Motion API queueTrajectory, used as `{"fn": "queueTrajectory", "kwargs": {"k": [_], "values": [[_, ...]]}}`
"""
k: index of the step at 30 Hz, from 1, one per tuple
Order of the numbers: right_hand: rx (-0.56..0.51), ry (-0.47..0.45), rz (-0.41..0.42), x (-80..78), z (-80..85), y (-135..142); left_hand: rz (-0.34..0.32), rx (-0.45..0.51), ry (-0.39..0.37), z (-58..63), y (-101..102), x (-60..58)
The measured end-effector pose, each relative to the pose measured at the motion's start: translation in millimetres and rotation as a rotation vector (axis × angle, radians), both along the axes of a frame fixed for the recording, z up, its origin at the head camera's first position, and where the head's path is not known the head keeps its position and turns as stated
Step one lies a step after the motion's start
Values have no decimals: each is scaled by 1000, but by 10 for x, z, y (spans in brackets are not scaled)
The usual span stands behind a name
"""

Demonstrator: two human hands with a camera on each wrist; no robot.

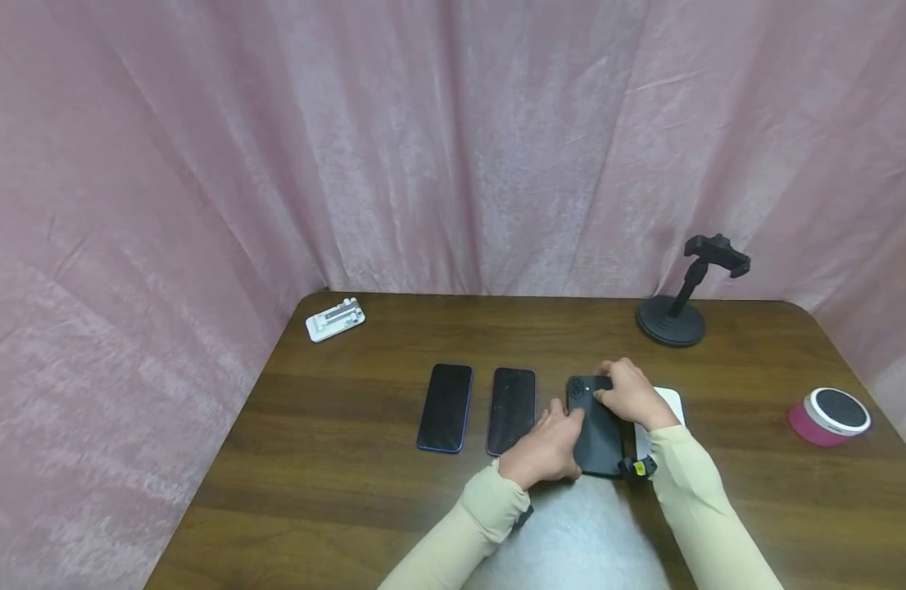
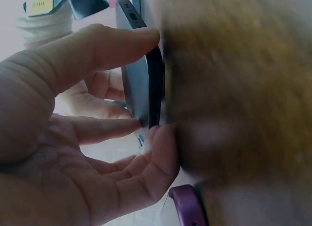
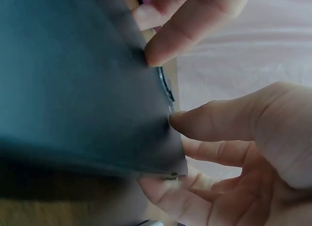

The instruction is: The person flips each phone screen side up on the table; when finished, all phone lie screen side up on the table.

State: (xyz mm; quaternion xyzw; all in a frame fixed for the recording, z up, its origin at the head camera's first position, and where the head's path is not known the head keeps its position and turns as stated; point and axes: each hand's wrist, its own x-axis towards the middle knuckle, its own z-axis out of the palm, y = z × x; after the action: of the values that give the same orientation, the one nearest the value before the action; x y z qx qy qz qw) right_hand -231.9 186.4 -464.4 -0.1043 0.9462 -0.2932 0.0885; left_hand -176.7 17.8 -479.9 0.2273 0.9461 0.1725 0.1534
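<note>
We see the dark phone (image 1: 599, 442) on the right part of the table (image 1: 350, 500), near side, between both hands. Its back is upward, smooth and bluish, with the camera at the far left corner. The left hand (image 1: 547, 447) grasps its near left edge; the right hand (image 1: 633, 397) pinches its far right part and covers it. We cannot tell whether it touches the wood. One white flat thing (image 1: 672, 402) is partly hidden by the right arm. To the left we count two phones (image 1: 445, 408), screens upward. Farther are one white holder (image 1: 336, 319), left, and one black stand (image 1: 672, 324), right; one pink-and-white round object (image 1: 829, 418) sits far to the right.
</note>
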Motion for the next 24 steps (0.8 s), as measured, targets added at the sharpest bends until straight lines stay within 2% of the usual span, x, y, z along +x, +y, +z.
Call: {"fn": "queueTrajectory", "kwargs": {"k": [10, 17, 24], "values": [[-90, -74, -40, 135, 113, 0, 10, -50, -44, 18, 3, -14], [-128, -90, -42, 221, 264, 13, 2, 18, -80, 39, -30, -20], [-194, -97, -38, 277, 296, 28, 19, 40, -134, 72, -46, -16]]}}
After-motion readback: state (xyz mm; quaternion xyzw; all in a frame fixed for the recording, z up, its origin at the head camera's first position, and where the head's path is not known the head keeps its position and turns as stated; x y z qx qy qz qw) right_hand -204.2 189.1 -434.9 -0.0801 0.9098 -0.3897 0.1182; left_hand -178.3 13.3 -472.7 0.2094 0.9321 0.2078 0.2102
